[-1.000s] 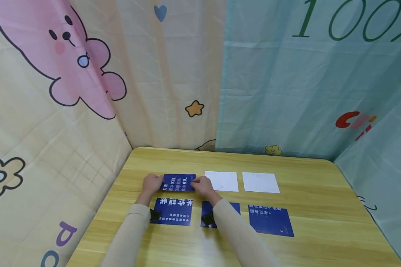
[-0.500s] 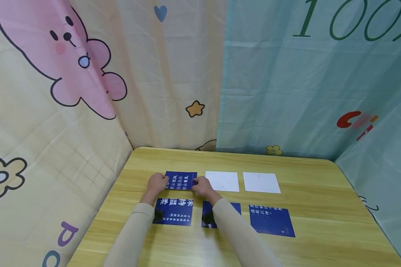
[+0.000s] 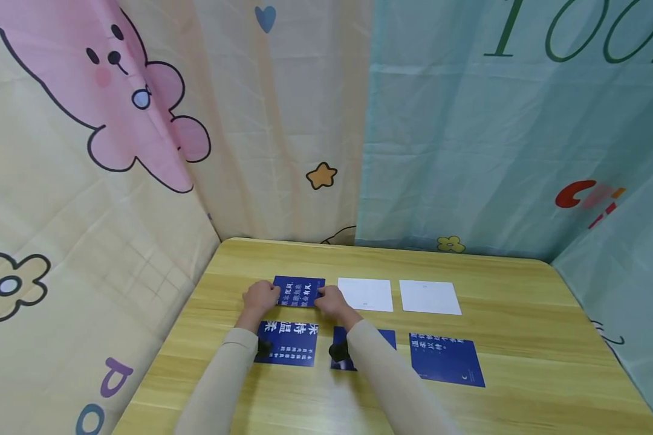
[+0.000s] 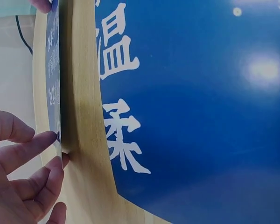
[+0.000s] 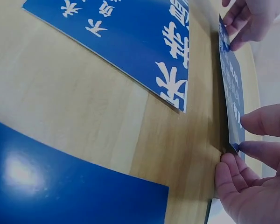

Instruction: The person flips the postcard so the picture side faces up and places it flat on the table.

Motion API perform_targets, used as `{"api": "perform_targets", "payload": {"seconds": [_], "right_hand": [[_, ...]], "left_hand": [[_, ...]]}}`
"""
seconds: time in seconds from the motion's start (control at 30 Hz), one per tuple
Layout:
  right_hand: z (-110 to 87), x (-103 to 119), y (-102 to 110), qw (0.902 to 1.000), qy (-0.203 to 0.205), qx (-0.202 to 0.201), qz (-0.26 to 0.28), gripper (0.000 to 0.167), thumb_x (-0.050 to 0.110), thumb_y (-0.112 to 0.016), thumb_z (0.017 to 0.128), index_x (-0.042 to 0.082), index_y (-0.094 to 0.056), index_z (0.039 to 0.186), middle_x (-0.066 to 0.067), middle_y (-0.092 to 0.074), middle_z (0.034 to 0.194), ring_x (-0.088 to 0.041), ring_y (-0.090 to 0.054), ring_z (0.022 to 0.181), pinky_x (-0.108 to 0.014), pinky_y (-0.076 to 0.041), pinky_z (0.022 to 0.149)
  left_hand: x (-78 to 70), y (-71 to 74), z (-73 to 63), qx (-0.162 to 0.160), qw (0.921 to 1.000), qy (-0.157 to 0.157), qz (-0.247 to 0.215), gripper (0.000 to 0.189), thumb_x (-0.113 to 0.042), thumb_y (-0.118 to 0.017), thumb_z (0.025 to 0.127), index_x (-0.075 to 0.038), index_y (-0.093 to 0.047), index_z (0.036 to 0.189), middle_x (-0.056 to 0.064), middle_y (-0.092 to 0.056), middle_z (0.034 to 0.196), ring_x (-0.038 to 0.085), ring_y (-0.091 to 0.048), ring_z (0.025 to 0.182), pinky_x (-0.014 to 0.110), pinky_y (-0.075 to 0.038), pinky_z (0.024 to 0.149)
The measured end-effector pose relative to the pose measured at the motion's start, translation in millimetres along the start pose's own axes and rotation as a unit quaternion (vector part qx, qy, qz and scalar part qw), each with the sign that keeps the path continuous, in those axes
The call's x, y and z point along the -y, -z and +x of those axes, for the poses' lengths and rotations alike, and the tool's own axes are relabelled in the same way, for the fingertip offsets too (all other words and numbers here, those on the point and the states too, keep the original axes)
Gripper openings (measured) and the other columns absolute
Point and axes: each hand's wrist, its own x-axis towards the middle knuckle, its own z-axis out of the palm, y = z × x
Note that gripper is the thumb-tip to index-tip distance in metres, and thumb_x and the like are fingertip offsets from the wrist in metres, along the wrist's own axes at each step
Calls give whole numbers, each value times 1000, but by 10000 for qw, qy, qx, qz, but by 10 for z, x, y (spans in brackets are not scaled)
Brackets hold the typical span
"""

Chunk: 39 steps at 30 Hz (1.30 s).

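Observation:
A blue card (image 3: 300,291) with white printed characters is between my two hands at the back left of the table. My left hand (image 3: 261,296) pinches its left edge, and my right hand (image 3: 333,301) pinches the right edge. Seen nearly edge-on in the right wrist view, the same card (image 5: 231,84) has its near edge slightly off the wood, above a dark shadow. In the left wrist view, fingertips of the left hand (image 4: 30,172) meet the card's corner. Just in front lies another blue card (image 3: 289,349) with large white characters.
Two white cards (image 3: 365,295) (image 3: 430,297) lie to the right in the back row. In the front row, a blue card (image 3: 381,341) is partly hidden under the right sleeve, with another blue card (image 3: 447,360) further right. Printed curtains (image 3: 283,121) surround the wooden table (image 3: 522,338).
Both hands still hold the blue card. It has shifted back and slightly right, away from the card in front, and the left hand has moved with it. The head view has turned slightly.

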Motion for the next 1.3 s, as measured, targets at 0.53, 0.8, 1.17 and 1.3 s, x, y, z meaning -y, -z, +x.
{"api": "perform_targets", "payload": {"seconds": [0.53,0.8,1.17,1.3], "right_hand": [[58,-14,74,10000,22,-93,-17,41,-2,-49,82,-10,-51,123,-22,-55,114,-23,-51,69,-26,-35,51],[97,-36,77,9997,-97,-157,-140,41,-3,-41,87,-10,-47,127,-22,-44,133,-30,-48,100,-35,-39,78],[229,-346,138,9983,377,-298,-340,40,3,-47,88,-7,-48,127,-12,-51,76,-19,-38,54,-32,-36,54],[363,-687,211,9940,877,-563,-337,34,9,-46,91,-2,-55,122,-8,-58,88,-18,-50,71,-32,-43,64]], "left_hand": [[-83,-41,78,-83,9999,-145,-18,37,-18,-47,90,-9,-45,54,5,-45,53,22,-43,53,36,-29,64],[-93,-51,94,-33,9995,-63,-297,37,-17,-45,91,-10,-44,55,4,-43,53,20,-42,50,33,-31,57],[-114,-56,54,-236,9993,-141,-247,28,-15,-48,89,-3,-58,65,8,-49,60,21,-45,57,30,-34,51],[-197,-99,61,-204,9967,-312,-726,27,-15,-48,90,4,-65,98,17,-61,87,28,-55,78,38,-45,70]]}}
